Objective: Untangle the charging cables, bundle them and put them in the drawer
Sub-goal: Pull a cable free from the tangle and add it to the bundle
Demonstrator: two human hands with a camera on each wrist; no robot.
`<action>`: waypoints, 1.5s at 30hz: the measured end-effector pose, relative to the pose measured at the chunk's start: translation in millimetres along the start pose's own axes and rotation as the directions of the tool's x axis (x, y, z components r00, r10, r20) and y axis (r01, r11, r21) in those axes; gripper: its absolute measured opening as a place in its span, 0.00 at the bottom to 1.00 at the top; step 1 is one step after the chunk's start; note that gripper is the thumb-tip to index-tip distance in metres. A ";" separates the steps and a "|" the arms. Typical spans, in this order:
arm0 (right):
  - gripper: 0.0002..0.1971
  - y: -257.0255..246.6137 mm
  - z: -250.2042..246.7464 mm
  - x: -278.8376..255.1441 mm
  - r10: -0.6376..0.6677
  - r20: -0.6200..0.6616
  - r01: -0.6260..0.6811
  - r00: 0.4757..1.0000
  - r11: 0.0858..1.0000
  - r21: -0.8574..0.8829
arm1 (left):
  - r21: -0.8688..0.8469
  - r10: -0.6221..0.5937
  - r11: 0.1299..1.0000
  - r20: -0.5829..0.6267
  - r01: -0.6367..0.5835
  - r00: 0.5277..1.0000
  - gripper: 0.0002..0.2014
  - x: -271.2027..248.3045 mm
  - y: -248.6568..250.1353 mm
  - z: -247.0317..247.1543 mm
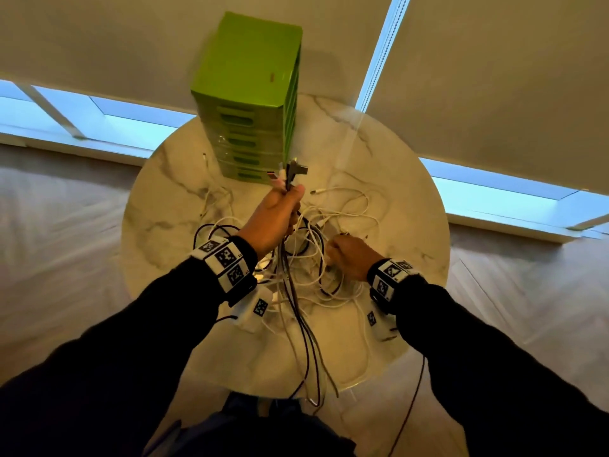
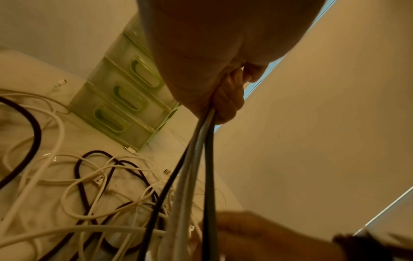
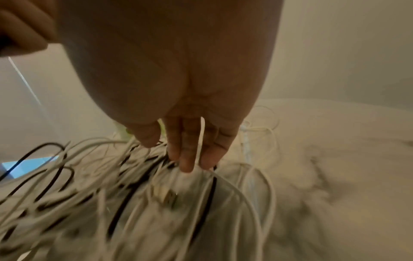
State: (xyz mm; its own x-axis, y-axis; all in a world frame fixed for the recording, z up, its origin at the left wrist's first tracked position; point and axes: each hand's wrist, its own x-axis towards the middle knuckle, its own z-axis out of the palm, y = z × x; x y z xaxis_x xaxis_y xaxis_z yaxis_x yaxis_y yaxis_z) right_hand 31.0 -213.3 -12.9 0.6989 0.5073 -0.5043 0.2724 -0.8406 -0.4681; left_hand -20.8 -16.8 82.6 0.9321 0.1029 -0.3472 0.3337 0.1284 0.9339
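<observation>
A tangle of white and black charging cables [image 1: 316,258] lies on the round marble table [image 1: 395,179]. My left hand [image 1: 280,212] is raised above it and grips a bunch of several cables [image 2: 196,159] near their plug ends [image 1: 291,169], which stick up out of the fist [image 2: 223,98]. Their lengths hang down over the table's near edge. Lower and to the right, my right hand [image 1: 346,255] reaches its straight fingers [image 3: 190,159] down into the tangle [image 3: 134,194]; a white cable [image 3: 202,137] runs between two fingers. The green drawer unit [image 1: 250,94] stands at the back, all drawers [image 2: 125,98] closed.
Loose white plug ends [image 1: 314,192] lie right of the drawer unit, and one more cable [image 1: 206,179] lies to its left. Some cables [image 1: 313,374] dangle off the table's front edge toward the floor. Window blinds [image 1: 494,77] hang behind the table.
</observation>
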 end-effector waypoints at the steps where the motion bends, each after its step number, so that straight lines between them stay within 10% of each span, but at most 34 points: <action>1: 0.14 1.3 -7.7 10.0 -0.021 -0.059 0.024 0.998 0.999 0.043 | 0.029 -0.008 1.000 -0.001 0.008 1.000 0.14 3.0 -3.5 0.5; 20: 0.13 29.3 -33.5 68.9 -0.189 -0.125 0.119 0.974 0.896 -0.428 | 0.122 -0.076 0.990 -0.017 0.078 0.997 0.17 19.6 -41.4 0.2; 26: 0.05 22.1 -94.8 63.0 -0.142 -0.530 0.091 0.836 0.988 -0.122 | 0.105 -0.057 0.993 -0.021 0.059 0.998 0.17 18.0 -42.3 3.8; 33: 0.03 -47.5 -135.5 17.6 -0.182 -0.724 0.534 0.666 0.793 0.292 | 0.037 0.008 0.999 -0.056 -0.006 0.998 0.15 8.3 -34.8 9.5; 38: 0.05 -65.1 -94.4 -9.6 -0.394 -0.486 0.495 0.780 0.864 0.094 | -0.119 0.131 0.983 -0.086 -0.140 0.988 0.12 -5.4 -18.9 7.9; 45: 0.06 -79.8 -54.0 -45.0 -0.360 -0.445 0.410 0.820 0.912 0.018 | 0.125 0.227 0.966 0.004 -0.225 0.974 0.13 -26.9 -13.0 -10.2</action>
State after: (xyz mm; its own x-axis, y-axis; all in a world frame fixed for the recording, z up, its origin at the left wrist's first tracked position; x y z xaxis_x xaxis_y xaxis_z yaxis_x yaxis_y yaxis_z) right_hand 13.5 -179.3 86.4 0.7694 0.6340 0.0782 0.5229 -0.5547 -0.6472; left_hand -51.7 -11.1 78.9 0.9840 0.1256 -0.1261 0.1299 -0.0224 0.9913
